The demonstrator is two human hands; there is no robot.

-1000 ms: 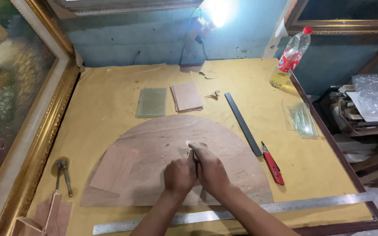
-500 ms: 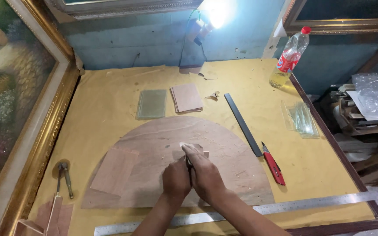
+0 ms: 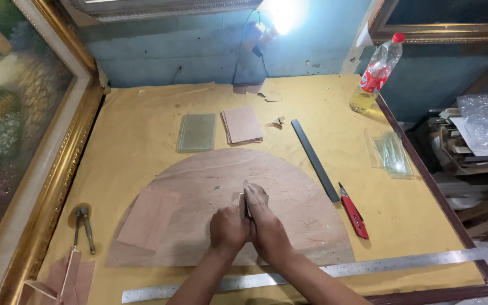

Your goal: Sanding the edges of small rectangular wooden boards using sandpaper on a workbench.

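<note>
My left hand (image 3: 228, 229) and my right hand (image 3: 265, 225) are pressed together over the middle of a large half-round wooden board (image 3: 199, 175) lying on the yellow-covered table (image 3: 142, 135). Between the fingers of both hands stands a small thin brown board piece (image 3: 245, 199), held on edge. A loose rectangular brown board sheet (image 3: 147, 218) lies flat on the half-round board to the left of my hands.
A glass pane (image 3: 196, 132) and a stack of brown sheets (image 3: 242, 124) lie at the back. A black ruler (image 3: 314, 158) and red utility knife (image 3: 354, 213) lie right; a steel ruler (image 3: 368, 266) along the front. Pliers (image 3: 85, 226) left, bottle (image 3: 375, 73) and glass strips (image 3: 392, 152) right, gilt frame (image 3: 57, 169) left.
My joined hands have stayed on the half-round board, shifting only slightly with the small piece between them. The view has moved a little.
</note>
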